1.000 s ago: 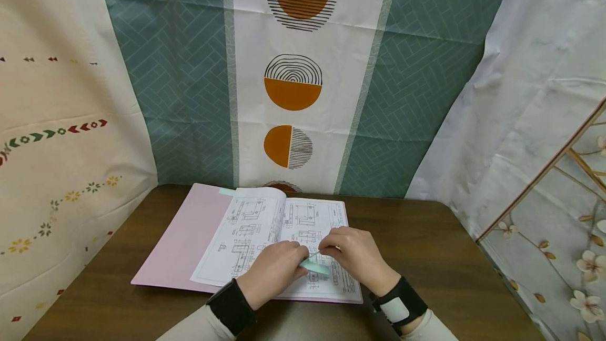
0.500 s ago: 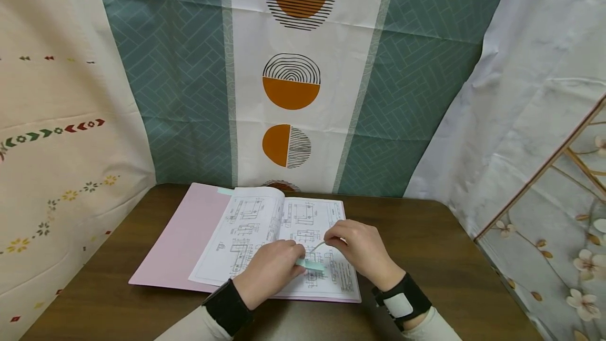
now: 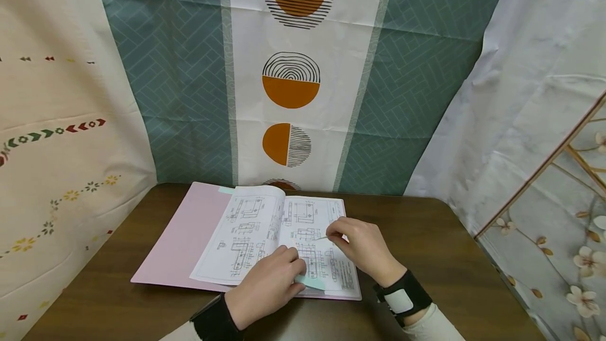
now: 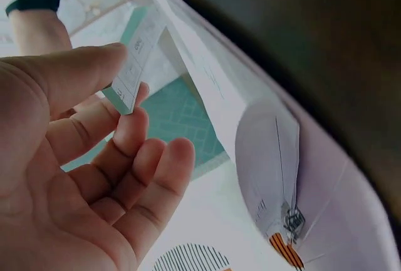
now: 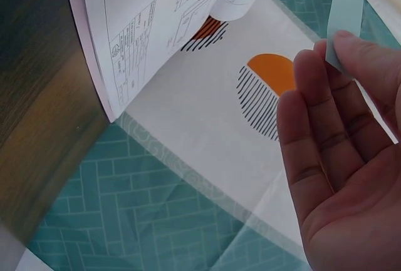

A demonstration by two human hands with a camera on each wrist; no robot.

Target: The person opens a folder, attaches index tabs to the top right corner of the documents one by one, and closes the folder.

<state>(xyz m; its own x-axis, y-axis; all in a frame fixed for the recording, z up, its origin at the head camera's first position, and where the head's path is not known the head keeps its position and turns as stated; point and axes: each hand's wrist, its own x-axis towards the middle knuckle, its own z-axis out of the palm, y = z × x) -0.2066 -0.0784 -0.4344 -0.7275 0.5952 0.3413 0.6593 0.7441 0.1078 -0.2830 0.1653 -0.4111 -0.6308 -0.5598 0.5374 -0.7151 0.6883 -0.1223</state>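
Observation:
Between thumb and fingers, my left hand (image 3: 267, 288) pinches a pad of mint-green sticky flags (image 3: 310, 282) over the lower edge of an open booklet (image 3: 295, 225). The left wrist view shows the pad's printed underside (image 4: 136, 64) and its green edge. A single mint sticky flag (image 5: 346, 20) is pinched in my right hand (image 3: 362, 249), which hovers above the right page, apart from the pad. From the head view this flag looks like a thin pale strip. Technical drawings cover both visible pages.
The booklet's pink cover (image 3: 182, 241) lies spread to the left, with another mint flag (image 3: 226, 190) near its top. A brown wooden table (image 3: 407, 225) lies underneath. Patterned cloths (image 3: 189, 93) hang behind and at both sides.
The flag has come off the pad as my right hand drew up and to the right. My left hand has moved down slightly with the pad.

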